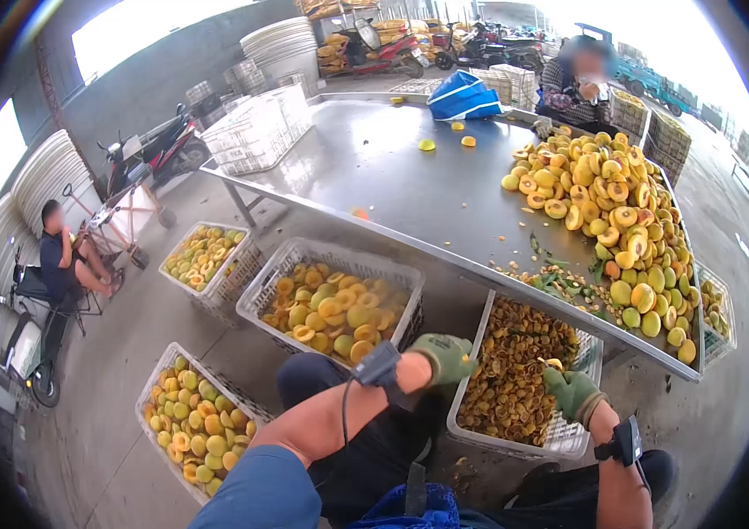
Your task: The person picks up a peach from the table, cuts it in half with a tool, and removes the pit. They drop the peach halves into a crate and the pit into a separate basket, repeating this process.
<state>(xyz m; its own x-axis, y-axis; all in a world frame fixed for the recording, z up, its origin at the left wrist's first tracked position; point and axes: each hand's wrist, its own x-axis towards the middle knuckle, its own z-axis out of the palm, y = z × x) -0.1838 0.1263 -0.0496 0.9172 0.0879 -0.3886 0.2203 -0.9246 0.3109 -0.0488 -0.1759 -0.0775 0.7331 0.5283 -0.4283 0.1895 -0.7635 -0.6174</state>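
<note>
My left hand point(443, 359), in a green work glove, is over the near side of a white crate point(463, 407) filled with brown fruit pits point(511, 370). Its fingers are curled together; what they hold, if anything, I cannot make out. Over the right side of that crate, my right hand point(573, 394), gloved alike, has a small yellow fruit piece point(554, 363) at its closed fingertips. Left of my left hand stands a crate point(255, 304) of halved yellow fruit point(330, 304), peach-like or apricot-like. A big pile of fruit point(626, 203) lies on the metal table point(374, 167).
More fruit crates stand at left point(163, 370) and behind point(233, 282). Loose pits and leaves point(560, 280) lie near the table's front edge. A white crate point(260, 132) and blue bag point(463, 95) are on the table. One person point(560, 88) sits across, another point(61, 264) far left.
</note>
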